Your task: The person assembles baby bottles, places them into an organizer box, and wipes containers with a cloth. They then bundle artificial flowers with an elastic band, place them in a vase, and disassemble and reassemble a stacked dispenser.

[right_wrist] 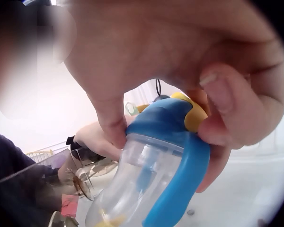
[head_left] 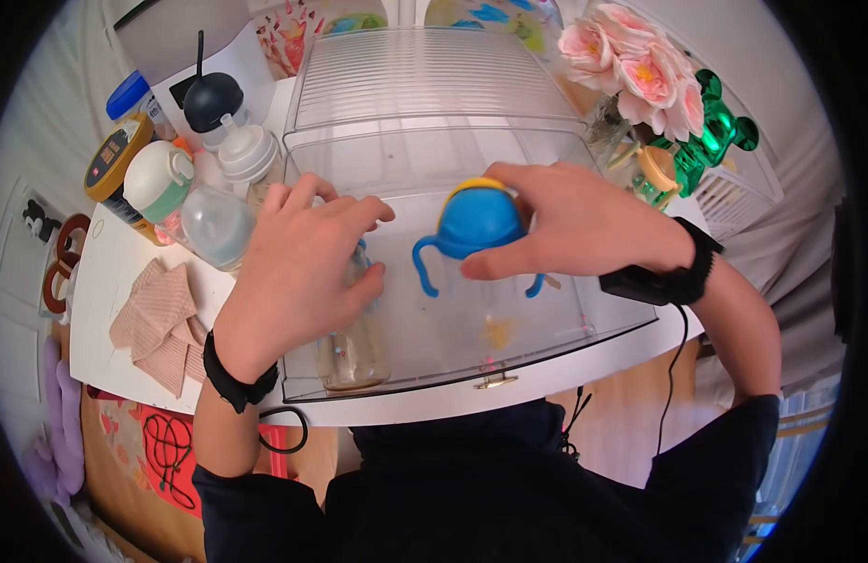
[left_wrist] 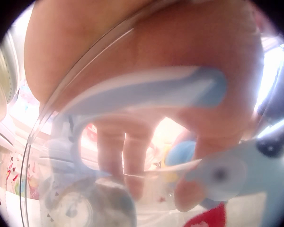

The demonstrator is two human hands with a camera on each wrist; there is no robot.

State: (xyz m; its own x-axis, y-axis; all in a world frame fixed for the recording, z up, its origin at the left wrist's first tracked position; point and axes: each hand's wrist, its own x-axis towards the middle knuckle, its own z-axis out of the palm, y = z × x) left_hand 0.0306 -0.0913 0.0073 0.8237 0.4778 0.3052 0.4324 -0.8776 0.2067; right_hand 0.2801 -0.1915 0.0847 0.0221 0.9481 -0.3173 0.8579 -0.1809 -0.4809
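My right hand (head_left: 584, 220) grips a sippy cup (head_left: 481, 222) by its blue lid, thumb on one side and fingers on the other. In the right wrist view the cup (right_wrist: 137, 165) has a clear body, blue side handles and a yellow part on the lid. It is held over a clear plastic box (head_left: 546, 345). Over the box's left side, my left hand (head_left: 307, 267) has its fingers spread and thumb apart. Below it stands a clear bottle (head_left: 354, 361), its top hidden by the hand. A pale blue handle (left_wrist: 142, 94) shows before the palm in the left wrist view.
The box's ribbed clear lid (head_left: 434, 80) is raised at the back. Left of it stand several bottles, including a mint-and-white one (head_left: 157, 180), and a pink cloth (head_left: 162, 324). At the right are pink flowers (head_left: 640, 66), a yellow-lidded bottle (head_left: 657, 172) and a green figurine (head_left: 720, 127).
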